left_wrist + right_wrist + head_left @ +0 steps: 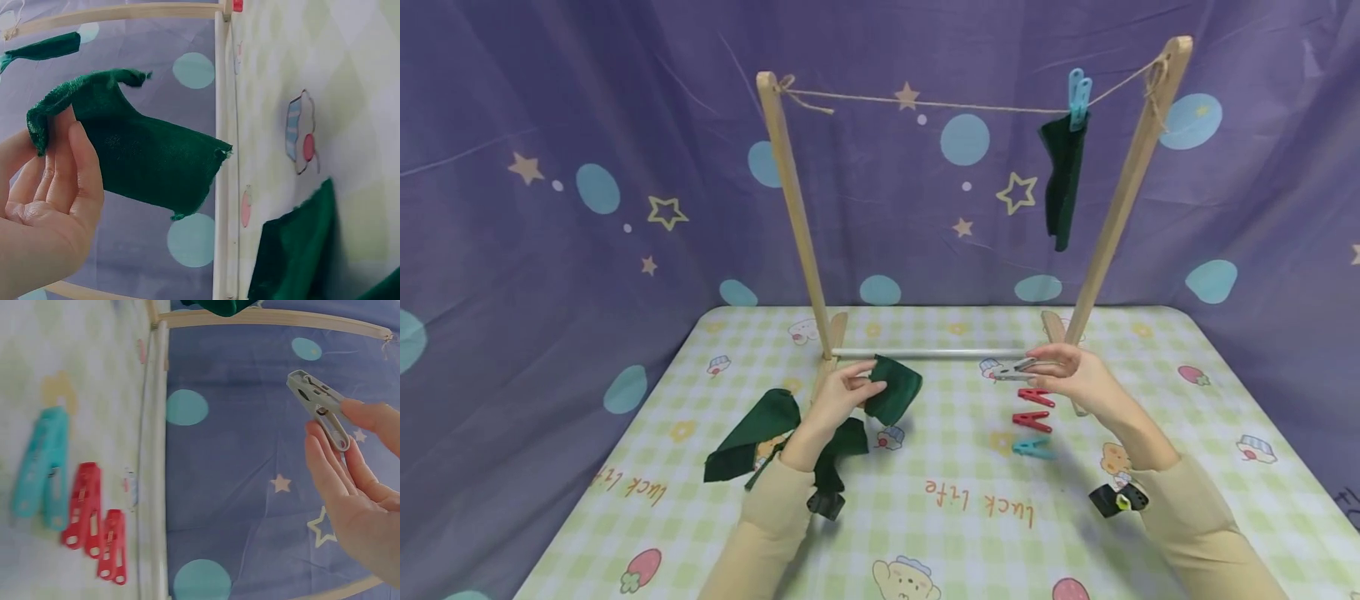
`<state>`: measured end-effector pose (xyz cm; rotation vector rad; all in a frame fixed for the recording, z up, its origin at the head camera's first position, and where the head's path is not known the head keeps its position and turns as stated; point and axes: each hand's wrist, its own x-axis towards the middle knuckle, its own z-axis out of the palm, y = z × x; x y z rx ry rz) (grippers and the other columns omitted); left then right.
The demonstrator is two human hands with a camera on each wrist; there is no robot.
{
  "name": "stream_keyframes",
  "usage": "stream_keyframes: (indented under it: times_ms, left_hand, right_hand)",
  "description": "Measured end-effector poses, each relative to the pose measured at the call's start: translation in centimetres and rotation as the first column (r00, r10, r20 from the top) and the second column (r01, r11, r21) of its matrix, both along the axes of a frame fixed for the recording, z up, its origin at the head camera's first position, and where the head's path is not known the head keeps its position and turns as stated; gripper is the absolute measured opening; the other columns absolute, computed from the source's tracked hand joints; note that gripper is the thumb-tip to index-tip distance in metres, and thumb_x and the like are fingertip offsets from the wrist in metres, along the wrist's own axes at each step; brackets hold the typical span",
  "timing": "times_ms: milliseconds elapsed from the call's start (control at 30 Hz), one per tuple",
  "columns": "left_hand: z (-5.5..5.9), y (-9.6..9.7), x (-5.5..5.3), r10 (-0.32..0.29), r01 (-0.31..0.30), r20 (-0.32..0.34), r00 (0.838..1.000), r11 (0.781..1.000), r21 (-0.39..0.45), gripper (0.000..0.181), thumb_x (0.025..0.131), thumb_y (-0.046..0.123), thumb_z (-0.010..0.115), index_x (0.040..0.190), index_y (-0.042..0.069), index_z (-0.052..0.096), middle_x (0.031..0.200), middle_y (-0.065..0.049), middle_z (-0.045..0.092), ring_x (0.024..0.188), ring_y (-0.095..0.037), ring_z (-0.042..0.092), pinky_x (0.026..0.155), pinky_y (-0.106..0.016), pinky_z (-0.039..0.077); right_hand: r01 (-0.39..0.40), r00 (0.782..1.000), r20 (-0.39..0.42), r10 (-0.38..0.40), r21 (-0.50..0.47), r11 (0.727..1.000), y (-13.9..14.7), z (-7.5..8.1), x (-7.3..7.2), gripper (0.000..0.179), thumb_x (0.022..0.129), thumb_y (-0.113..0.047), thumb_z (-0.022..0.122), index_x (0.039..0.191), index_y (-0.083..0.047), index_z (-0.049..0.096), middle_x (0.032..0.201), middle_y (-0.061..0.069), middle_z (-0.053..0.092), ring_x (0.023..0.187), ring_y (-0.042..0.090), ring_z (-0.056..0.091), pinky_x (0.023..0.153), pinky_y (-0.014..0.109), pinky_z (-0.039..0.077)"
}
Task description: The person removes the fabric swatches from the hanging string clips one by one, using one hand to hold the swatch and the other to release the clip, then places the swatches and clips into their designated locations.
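In the head view my left hand (838,400) pinches a small dark green cloth (895,390) by its upper edge, lifted above the table. The left wrist view shows this cloth (150,156) hanging from between thumb and fingers. My right hand (1075,379) holds a grey clothespin (315,406) between thumb and fingers, its tip toward the left. Below that hand lie two red clothespins (1032,420) and a blue clothespin (1032,448). More green cloths (760,433) lie on the table beside and partly behind my left forearm.
A string (940,103) spans two wooden posts (797,217), joined low down by a white bar (932,353). Near the right post, a blue clothespin (1078,100) holds a green cloth (1063,183) on the string. A checked tablecloth (955,550) covers the table; a purple curtain hangs behind.
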<state>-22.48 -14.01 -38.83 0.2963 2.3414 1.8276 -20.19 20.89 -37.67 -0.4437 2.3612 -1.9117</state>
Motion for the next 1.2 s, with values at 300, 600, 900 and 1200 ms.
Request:
stream_keyframes:
  times_ms: [300, 600, 900, 1200]
  left_hand:
    - [-0.9, 0.0, 1.2, -0.039, 0.039, 0.064, 0.997, 0.999, -0.003, 0.049, 0.084, 0.012, 0.06, 0.128, 0.0, 0.044, 0.073, 0.003, 0.062, 0.061, -0.007, 0.05, 0.062, -0.024, 0.044]
    - [-2.6, -0.7, 2.3, -0.042, 0.048, 0.154, 0.987, 0.998, -0.034, 0.049, 0.084, 0.015, 0.061, 0.128, 0.001, 0.045, 0.062, 0.004, 0.056, 0.047, -0.008, 0.041, 0.06, -0.034, 0.05]
    - [-3.7, -1.7, 3.6, -0.007, 0.022, 0.187, 0.982, 0.997, -0.077, 0.043, 0.084, 0.013, 0.06, 0.125, 0.009, 0.05, 0.047, 0.004, 0.035, 0.043, -0.011, 0.03, 0.05, -0.029, 0.044]
    - [-4.6, -3.1, 4.4, -0.012, 0.045, 0.211, 0.977, 0.988, -0.151, 0.043, 0.084, 0.011, 0.059, 0.126, 0.005, 0.049, 0.048, 0.004, 0.035, 0.04, -0.009, 0.028, 0.048, -0.027, 0.046]
  right_hand:
    - [-0.058, 0.997, 0.042, 0.058, -0.006, 0.998, 0.4, -2.2, 1.1, 0.043, 0.08, -0.002, 0.062, 0.115, 0.015, 0.043, 0.119, 0.025, 0.046, 0.097, 0.01, 0.059, 0.077, 0.023, 0.049]
    - [-0.093, 0.993, 0.08, 0.087, 0.067, 0.993, 1.2, -4.2, 2.3, 0.044, 0.08, -0.005, 0.063, 0.116, 0.013, 0.044, 0.122, 0.033, 0.042, 0.096, 0.006, 0.058, 0.075, 0.022, 0.048]
    - [-0.154, 0.984, 0.099, 0.148, 0.06, 0.986, 1.7, -6.0, 3.0, 0.043, 0.079, -0.003, 0.063, 0.111, 0.017, 0.043, 0.115, 0.032, 0.049, 0.097, 0.017, 0.06, 0.075, 0.023, 0.049]
    - [-0.166, 0.971, 0.175, 0.16, 0.021, 0.986, 1.2, -7.1, 3.2, 0.045, 0.077, 0.003, 0.062, 0.113, 0.02, 0.04, 0.113, 0.033, 0.048, 0.098, 0.027, 0.059, 0.074, 0.025, 0.05]
